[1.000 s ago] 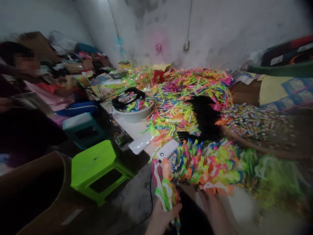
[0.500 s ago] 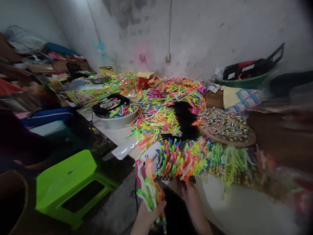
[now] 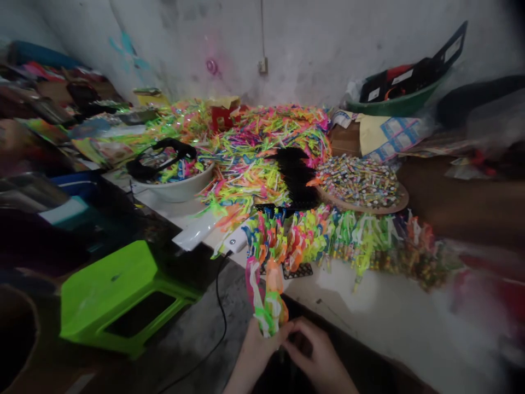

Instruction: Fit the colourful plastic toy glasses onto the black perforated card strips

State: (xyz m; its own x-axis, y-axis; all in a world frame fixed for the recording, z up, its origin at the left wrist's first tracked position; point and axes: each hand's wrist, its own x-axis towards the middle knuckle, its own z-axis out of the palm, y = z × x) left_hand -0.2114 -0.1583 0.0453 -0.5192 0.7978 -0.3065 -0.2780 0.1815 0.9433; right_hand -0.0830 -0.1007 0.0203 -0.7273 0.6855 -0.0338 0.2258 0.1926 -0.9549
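Note:
My left hand (image 3: 262, 350) is closed around a bundle of colourful plastic pieces (image 3: 268, 298), pink, white, orange and green, which stand up out of the fist. My right hand (image 3: 315, 350) is close against it, thumb and fingertips bent together by the left thumb. What the right fingers hold, if anything, is hidden. Just beyond the hands, a row of similar bright pieces with thin striped stems (image 3: 305, 235) lies along the table edge, partly over a black perforated rack (image 3: 298, 271).
A large heap of neon plastic pieces (image 3: 262, 137) covers the table behind. Around it are a white basin (image 3: 176, 190), a round tray of small striped pieces (image 3: 365, 183), a black stack (image 3: 293, 175) and a green tub (image 3: 406, 104). A green stool (image 3: 106, 295) and a cable (image 3: 223, 312) are at left.
My right hand has left the row at the table edge and come to my left hand. The bundle stays in my left hand, now more upright. The view has shifted.

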